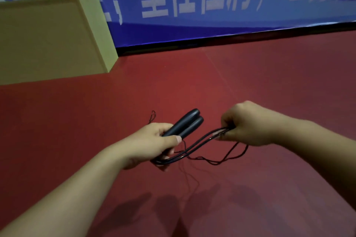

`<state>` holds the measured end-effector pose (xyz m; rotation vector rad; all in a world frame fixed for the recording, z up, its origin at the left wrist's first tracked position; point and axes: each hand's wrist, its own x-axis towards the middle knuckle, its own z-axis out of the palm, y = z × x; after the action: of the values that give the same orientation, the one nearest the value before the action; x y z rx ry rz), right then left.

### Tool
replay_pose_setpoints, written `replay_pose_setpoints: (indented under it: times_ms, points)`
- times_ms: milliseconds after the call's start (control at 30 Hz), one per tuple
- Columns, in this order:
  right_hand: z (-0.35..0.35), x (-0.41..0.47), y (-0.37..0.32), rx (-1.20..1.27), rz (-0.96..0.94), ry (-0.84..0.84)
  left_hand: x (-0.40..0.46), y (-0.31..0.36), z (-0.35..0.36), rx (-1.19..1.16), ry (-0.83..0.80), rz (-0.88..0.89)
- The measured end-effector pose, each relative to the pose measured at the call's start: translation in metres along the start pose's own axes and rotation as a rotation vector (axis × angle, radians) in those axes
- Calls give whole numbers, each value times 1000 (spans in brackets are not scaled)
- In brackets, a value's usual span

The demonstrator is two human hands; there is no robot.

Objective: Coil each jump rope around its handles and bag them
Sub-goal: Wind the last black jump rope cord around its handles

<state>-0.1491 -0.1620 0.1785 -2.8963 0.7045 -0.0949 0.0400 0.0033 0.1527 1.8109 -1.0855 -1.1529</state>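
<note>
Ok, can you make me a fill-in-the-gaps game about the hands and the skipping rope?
1. The left hand grips the two dark ____ side by side.
2. The right hand pinches the looped ____ of the jump rope.
3. Under both hands lies a floor coloured ____.
4. The board at the left, leaning on the blue banner, is ____ in colour.

Missing words: handles; cord; red; tan

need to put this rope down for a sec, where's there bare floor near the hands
Bare red floor lies ahead, between the hands and the blue banner, and off to the right. The cardboard box crowds the far left. Loose rope dangles between the left hand and right hand.
</note>
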Motion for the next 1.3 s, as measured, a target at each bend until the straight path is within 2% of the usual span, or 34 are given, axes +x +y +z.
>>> replay_pose_setpoints:
  times_ms: [67, 133, 167, 233, 300, 367, 433, 567, 700, 867, 967, 1133, 1300]
  points:
    - [-4, -1, 4, 91, 80, -69, -1, 3, 0, -68, -21, -10]
    - [-1, -9, 9, 364, 146, -124, -4, 5, 0, -83, -35, -13]
    - [0, -14, 11, 481, 141, -180, -6, 5, 0, -75, -37, -9]
    - [-1, -20, 13, 545, 74, -333, -9, 2, -1, -38, -39, -6]
    - [-5, -23, 15, 624, 9, -384, -12, -3, -3, 10, -68, -21]
    - [-10, -22, 18, 774, -32, -314, -16, -7, -4, 39, -96, -37]
    - [-8, -21, 20, 798, -44, -229, -17, -9, -4, 37, -106, -53]
    - [10, -15, 23, 542, 8, -103, -11, -6, -2, 136, -79, -100]
    - [20, -2, 20, 461, 7, -20, -5, -9, 3, 254, -50, -111]
    - [25, 11, 13, 571, 77, 71, -1, -6, 3, 18, -82, -111]
    - [27, 16, 12, 709, 93, 134, -2, -3, 2, -22, -112, -123]
    - [29, 20, 10, 832, 140, 171, 0, -1, 4, -173, -27, -164]
    - [28, 19, 5, 921, 184, 181, -3, 2, 6, -86, -107, -156]
